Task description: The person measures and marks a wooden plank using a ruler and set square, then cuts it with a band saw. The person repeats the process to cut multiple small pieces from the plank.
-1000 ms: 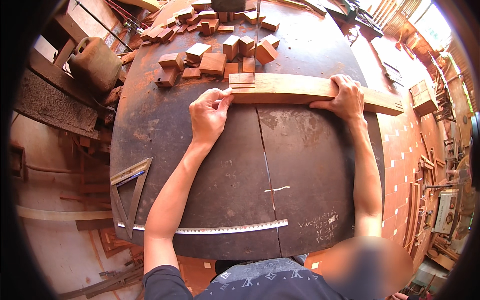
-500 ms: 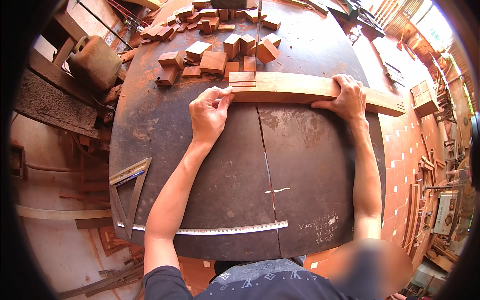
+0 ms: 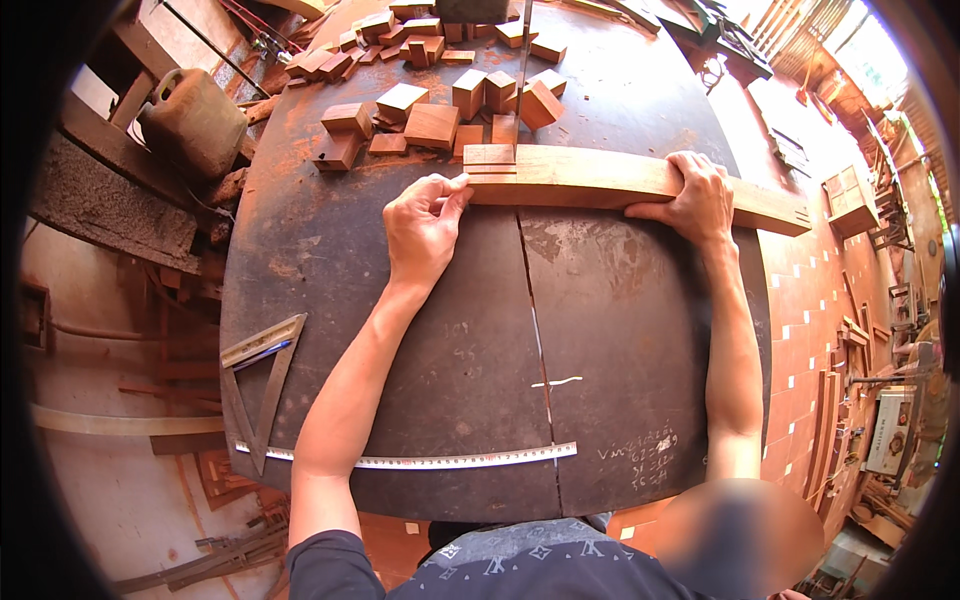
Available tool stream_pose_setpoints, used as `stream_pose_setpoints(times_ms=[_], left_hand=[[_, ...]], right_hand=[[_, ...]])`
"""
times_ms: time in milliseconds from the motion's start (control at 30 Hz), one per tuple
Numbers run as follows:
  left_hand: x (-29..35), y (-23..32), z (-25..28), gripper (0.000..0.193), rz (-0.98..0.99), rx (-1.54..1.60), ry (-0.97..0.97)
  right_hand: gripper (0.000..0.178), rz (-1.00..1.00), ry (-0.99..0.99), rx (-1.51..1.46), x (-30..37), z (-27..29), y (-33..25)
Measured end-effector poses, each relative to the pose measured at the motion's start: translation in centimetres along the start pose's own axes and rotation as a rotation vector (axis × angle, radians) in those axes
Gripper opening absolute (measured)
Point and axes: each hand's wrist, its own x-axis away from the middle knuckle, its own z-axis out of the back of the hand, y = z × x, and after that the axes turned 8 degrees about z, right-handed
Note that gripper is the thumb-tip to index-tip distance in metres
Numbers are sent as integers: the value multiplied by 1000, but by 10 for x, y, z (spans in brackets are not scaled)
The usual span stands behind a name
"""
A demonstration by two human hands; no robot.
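Observation:
A long, squared wooden beam (image 3: 580, 172) lies crosswise on a dark metal saw table (image 3: 420, 390). Parallel slots are cut into its left end, and more narrow cuts show at its right end. My left hand (image 3: 425, 225) is closed at the beam's left end, thumb and fingers pinching its near corner. Farther right, my right hand (image 3: 697, 195) grips the beam, fingers over the top and thumb along the near side. The thin upright band saw blade (image 3: 521, 85) meets the beam's far side, at the inner end of the slots.
Several wooden offcut blocks (image 3: 432, 126) are strewn with sawdust behind the beam. On the near left lie a set square (image 3: 262, 400) and a blue pen (image 3: 262, 355). A white measuring rule (image 3: 470, 460) runs along the front edge. Left of the table is a plastic jerrycan (image 3: 195, 120).

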Motion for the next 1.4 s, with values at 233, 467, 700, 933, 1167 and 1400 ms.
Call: stream_pose_setpoints(times_ms=[233, 467, 700, 933, 1167, 1400], left_hand=[[0, 3, -1, 6, -1, -11, 12], [1, 2, -2, 7, 2, -10, 17], [1, 5, -1, 8, 39, 6, 23], [3, 7, 4, 8, -58, -53, -20], [-2, 12, -7, 10, -109, -20, -88], [-2, 11, -12, 10, -77, 21, -73]], right_hand=[[100, 8, 9, -3, 2, -3, 5], [99, -4, -3, -1, 1, 0, 3], [98, -6, -8, -6, 0, 0, 2], [95, 40, 1, -20, 2, -1, 11], [92, 2, -2, -31, 7, 5, 21], [92, -4, -14, -40, 8, 4, 27]])
